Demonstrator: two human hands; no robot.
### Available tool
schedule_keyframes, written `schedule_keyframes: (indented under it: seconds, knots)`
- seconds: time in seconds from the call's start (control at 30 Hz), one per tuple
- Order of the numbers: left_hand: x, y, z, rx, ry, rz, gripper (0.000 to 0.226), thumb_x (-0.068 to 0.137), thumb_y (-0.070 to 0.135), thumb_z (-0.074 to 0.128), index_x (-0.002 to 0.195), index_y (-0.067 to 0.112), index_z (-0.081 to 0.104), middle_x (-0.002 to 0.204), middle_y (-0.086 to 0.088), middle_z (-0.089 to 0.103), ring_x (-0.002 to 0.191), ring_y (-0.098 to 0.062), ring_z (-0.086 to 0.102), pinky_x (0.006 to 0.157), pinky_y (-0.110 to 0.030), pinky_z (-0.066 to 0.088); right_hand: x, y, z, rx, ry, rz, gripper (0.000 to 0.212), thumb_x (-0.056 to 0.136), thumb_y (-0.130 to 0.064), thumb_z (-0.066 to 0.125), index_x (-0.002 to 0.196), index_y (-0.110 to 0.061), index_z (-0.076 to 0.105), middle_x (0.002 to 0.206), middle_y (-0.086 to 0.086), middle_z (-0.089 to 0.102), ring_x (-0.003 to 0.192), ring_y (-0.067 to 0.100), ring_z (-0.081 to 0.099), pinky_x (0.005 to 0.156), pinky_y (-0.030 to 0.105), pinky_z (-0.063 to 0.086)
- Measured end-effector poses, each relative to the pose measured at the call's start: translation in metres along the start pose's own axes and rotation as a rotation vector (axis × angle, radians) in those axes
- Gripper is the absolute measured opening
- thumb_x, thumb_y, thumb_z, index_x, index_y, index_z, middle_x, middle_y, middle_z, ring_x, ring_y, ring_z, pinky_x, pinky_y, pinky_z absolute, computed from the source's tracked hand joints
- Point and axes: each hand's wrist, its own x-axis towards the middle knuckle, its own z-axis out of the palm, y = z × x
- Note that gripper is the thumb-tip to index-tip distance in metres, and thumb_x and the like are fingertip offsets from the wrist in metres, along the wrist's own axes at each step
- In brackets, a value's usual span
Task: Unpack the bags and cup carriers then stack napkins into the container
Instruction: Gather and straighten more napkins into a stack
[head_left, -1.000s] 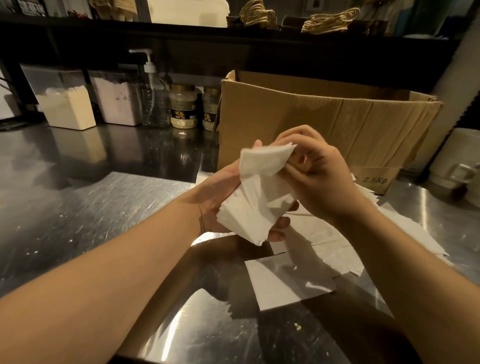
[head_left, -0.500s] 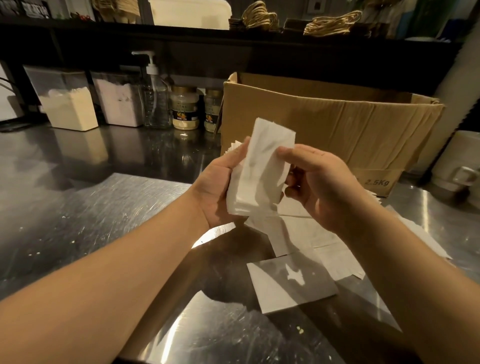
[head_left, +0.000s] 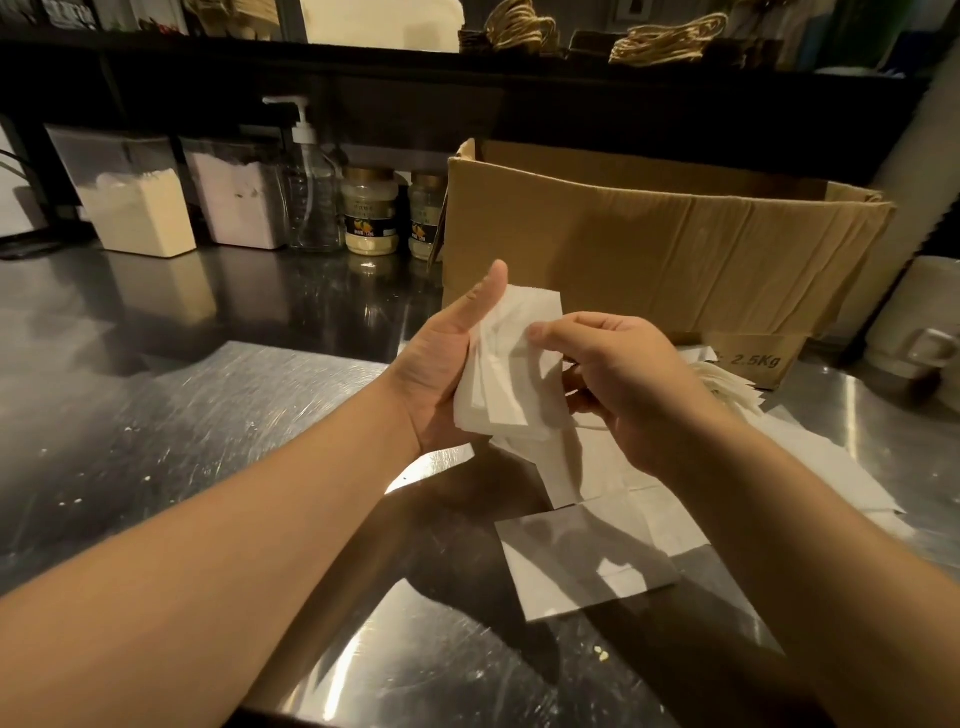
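A small stack of white napkins (head_left: 511, 374) stands upright between both hands above the steel counter. My left hand (head_left: 441, 374) grips the stack from the left, thumb up along its edge. My right hand (head_left: 618, 379) holds the stack's right side, with its thumb on the front sheet and its fingers behind. More white napkins (head_left: 587, 566) lie spread flat on the counter below and to the right. Another fanned pile of napkins (head_left: 727, 389) rests by the cardboard box (head_left: 670, 249), which stands open behind my hands.
The steel counter (head_left: 182, 415) stretches to the left. Along the back stand two tubs of powder (head_left: 140, 213), a pump bottle (head_left: 311, 192) and two jars (head_left: 370, 213). A white mug (head_left: 919, 322) sits at the far right. A dark shelf above holds bundles of twine.
The napkin stack has been turned from tilted to upright and squared up. My right hand has dropped from the stack's top to its right side, while my left thumb has risen along the left edge.
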Motion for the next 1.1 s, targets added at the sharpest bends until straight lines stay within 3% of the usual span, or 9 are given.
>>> schedule_keyframes:
  seconds: [0.17,0.3,0.4,0.47,0.53,0.63,0.73,0.87,1.1]
  knots:
    - [-0.002,0.005,-0.001,-0.055,0.034,0.013,0.059,0.083,0.046,0.070,0.135,0.020,0.058,0.114,-0.011,0.065,0.106,-0.030,0.063,0.097,-0.052,0.053,-0.001,0.002,0.005,0.087,0.083,0.034,0.020,0.098,-0.041,0.062,0.105,-0.023,0.068,0.094,-0.003,0.072,0.090,0.016,0.067,0.081,0.033,0.056]
    - [-0.007,0.021,-0.005,-0.222,0.041,0.060,0.059,0.089,0.043,0.066,0.135,0.009,0.051,0.112,-0.014,0.063,0.093,-0.025,0.065,0.088,-0.041,0.057,0.001,0.007,0.006,0.109,0.189,-0.044,0.011,0.103,-0.026,0.055,0.109,-0.020,0.062,0.086,-0.004,0.062,0.079,0.011,0.056,0.067,0.025,0.043]
    - [-0.012,0.032,-0.013,-0.361,0.061,0.120,0.055,0.094,0.044,0.064,0.133,0.009,0.048,0.106,-0.011,0.061,0.086,-0.022,0.061,0.082,-0.037,0.055,0.003,0.022,0.012,-0.304,0.128,-0.243,0.011,0.100,-0.025,0.059,0.111,-0.023,0.062,0.098,-0.007,0.063,0.090,0.011,0.059,0.070,0.025,0.048]
    - [-0.012,0.037,-0.020,-0.387,0.098,0.147,0.056,0.094,0.047,0.064,0.134,0.012,0.048,0.104,-0.009,0.060,0.084,-0.020,0.060,0.082,-0.035,0.054,0.006,0.031,0.017,-0.673,0.042,-0.339,0.018,0.097,-0.038,0.062,0.113,-0.031,0.063,0.111,-0.008,0.061,0.106,0.014,0.055,0.091,0.036,0.050]
    - [-0.013,0.039,-0.022,-0.394,0.120,0.161,0.055,0.093,0.048,0.064,0.133,0.013,0.049,0.102,-0.008,0.059,0.084,-0.020,0.059,0.081,-0.034,0.055,0.004,0.031,0.024,-0.952,-0.067,-0.359,0.031,0.096,-0.050,0.060,0.125,-0.038,0.059,0.132,-0.009,0.055,0.128,0.018,0.042,0.112,0.045,0.029]
    - [-0.013,0.040,-0.022,-0.403,0.139,0.176,0.051,0.093,0.048,0.062,0.129,0.014,0.051,0.098,-0.007,0.059,0.081,-0.019,0.060,0.079,-0.033,0.056,0.006,0.030,0.033,-1.133,-0.160,-0.409,0.044,0.097,-0.058,0.052,0.137,-0.039,0.052,0.146,-0.009,0.048,0.136,0.019,0.034,0.111,0.043,0.018]
    - [-0.013,0.040,-0.021,-0.404,0.155,0.177,0.050,0.092,0.046,0.063,0.128,0.014,0.052,0.097,-0.007,0.060,0.080,-0.018,0.060,0.076,-0.034,0.058,0.012,0.035,0.037,-1.121,-0.199,-0.463,0.036,0.098,-0.060,0.048,0.127,-0.039,0.056,0.136,-0.008,0.057,0.128,0.019,0.046,0.109,0.041,0.024]
    - [-0.011,0.038,-0.020,-0.396,0.164,0.169,0.049,0.091,0.045,0.064,0.127,0.014,0.054,0.099,-0.006,0.060,0.081,-0.019,0.061,0.076,-0.035,0.057,0.016,0.037,0.038,-1.104,-0.237,-0.419,0.037,0.098,-0.056,0.051,0.128,-0.037,0.061,0.126,-0.004,0.067,0.111,0.022,0.061,0.099,0.043,0.051]
    - [-0.010,0.036,-0.021,-0.375,0.162,0.153,0.047,0.091,0.046,0.063,0.124,0.014,0.054,0.098,-0.005,0.061,0.080,-0.018,0.060,0.076,-0.035,0.056,0.015,0.036,0.037,-1.134,-0.168,-0.518,0.028,0.104,-0.041,0.051,0.127,-0.037,0.067,0.117,-0.003,0.073,0.099,0.022,0.067,0.091,0.041,0.057]
